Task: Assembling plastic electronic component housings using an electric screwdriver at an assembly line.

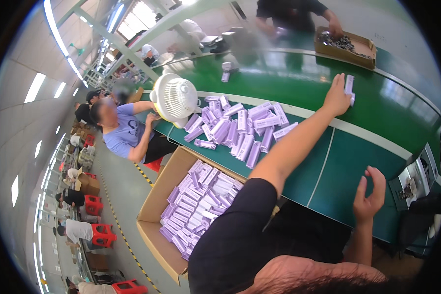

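Observation:
My left hand [337, 97] reaches across the green conveyor belt, its fingers straight along a small purple-and-white box [349, 84]. The box appears gripped at its side; my thumb is mostly hidden. Near the bench's front edge my right hand [371, 195] is raised with fingers curved and apart, nothing in it. A loose heap of purple-and-white boxes [242, 128] lies on the bench left of my outstretched arm. Below the heap, an open cardboard carton [152, 211] holds many more such boxes, packed in rough rows.
A white fan [177, 96] stands at the heap's left, near a seated person in a lilac shirt [125, 130]. Across the belt, another person's hand [335, 28] dips into a shallow cardboard tray [345, 55] of small parts. A device [416, 179] stands at the right end.

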The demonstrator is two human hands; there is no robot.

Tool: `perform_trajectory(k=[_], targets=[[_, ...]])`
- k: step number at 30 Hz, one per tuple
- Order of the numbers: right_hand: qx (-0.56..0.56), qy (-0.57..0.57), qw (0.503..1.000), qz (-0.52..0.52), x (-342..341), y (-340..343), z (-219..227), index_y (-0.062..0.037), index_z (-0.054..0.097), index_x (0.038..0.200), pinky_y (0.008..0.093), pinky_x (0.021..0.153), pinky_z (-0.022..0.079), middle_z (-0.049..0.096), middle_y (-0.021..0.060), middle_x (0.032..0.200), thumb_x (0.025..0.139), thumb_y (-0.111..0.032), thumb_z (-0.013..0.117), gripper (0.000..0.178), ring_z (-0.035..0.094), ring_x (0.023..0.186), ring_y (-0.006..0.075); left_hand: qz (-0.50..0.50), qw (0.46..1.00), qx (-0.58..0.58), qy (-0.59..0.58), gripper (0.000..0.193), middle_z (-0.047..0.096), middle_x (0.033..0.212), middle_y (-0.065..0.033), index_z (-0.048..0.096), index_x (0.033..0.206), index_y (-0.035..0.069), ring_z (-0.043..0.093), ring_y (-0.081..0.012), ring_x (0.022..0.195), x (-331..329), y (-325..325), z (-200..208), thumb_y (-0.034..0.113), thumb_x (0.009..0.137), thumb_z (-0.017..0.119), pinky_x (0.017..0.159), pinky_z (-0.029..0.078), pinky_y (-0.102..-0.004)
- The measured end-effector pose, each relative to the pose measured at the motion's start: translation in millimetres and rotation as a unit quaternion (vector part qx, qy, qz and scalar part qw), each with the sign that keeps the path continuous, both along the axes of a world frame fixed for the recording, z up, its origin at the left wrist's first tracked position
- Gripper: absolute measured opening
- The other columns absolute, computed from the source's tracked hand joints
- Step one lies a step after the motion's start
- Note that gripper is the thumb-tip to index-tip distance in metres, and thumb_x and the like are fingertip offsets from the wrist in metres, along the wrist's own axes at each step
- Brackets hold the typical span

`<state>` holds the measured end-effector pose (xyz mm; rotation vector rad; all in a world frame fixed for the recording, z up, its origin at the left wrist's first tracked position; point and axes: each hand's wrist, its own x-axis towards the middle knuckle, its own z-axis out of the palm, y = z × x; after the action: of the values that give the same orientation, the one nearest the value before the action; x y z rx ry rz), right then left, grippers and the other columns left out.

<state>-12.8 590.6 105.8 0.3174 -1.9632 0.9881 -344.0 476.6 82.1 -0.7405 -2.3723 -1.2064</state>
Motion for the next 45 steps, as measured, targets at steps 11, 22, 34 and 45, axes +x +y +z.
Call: perform_trajectory(k=[11, 22, 34, 45], targets=[[-0.003, -0.227, 0.966, 0.122, -95, -40, 3, -0.0041, 0.069, 0.117, 0.0312, 0.068, 0.052, 0.068, 0.0089, 0.102, 0.091, -0.006, 0.075, 0.027, 0.06, 0.072, 0.0185, -0.097, 0.993, -0.057, 0.021, 0.043, 0.063, 0.137, -0.0163, 0.064, 0.135, 0.007, 0.074, -0.0253, 0.09, 209, -154, 44, 0.005, 0.092, 0.071, 0.083, 0.059, -0.0373], [-0.058, -0.362, 0.912, 0.184, -129, -57, -85, -0.0047, 0.073, 0.12, 0.0217, 0.056, 0.035, 0.047, -0.0049, 0.074, 0.099, -0.013, 0.074, 0.022, 0.042, 0.063, 0.0031, 0.427, 0.872, -0.223, -0.089, 0.027, 0.071, 0.12, -0.017, 0.073, 0.118, 0.007, 0.074, -0.0328, 0.095, 352, -450, -5, 0.013, 0.092, 0.07, 0.084, 0.058, -0.0421], [-0.054, -0.417, 0.892, 0.167, -131, -62, -81, -0.0036, 0.071, 0.127, 0.0189, 0.061, 0.034, 0.047, -0.0069, 0.08, 0.103, -0.017, 0.071, 0.028, 0.042, 0.069, 0.0017, 0.406, 0.709, -0.146, -0.558, 0.106, 0.062, 0.14, -0.0316, 0.05, 0.153, 0.0, 0.061, -0.0398, 0.132, 496, -531, -86, 0.079, 0.084, 0.067, 0.11, 0.049, -0.045], [-0.091, -0.408, 0.887, 0.195, -134, -53, -91, -0.0026, 0.07, 0.127, 0.0196, 0.061, 0.032, 0.047, -0.0072, 0.08, 0.103, -0.015, 0.07, 0.027, 0.041, 0.069, 0.0019, 0.216, 0.747, -0.208, -0.593, 0.143, 0.034, 0.161, -0.033, 0.022, 0.167, 0.008, 0.046, -0.0465, 0.143, 467, -475, -97, 0.07, 0.059, 0.093, 0.12, 0.04, -0.0475]])
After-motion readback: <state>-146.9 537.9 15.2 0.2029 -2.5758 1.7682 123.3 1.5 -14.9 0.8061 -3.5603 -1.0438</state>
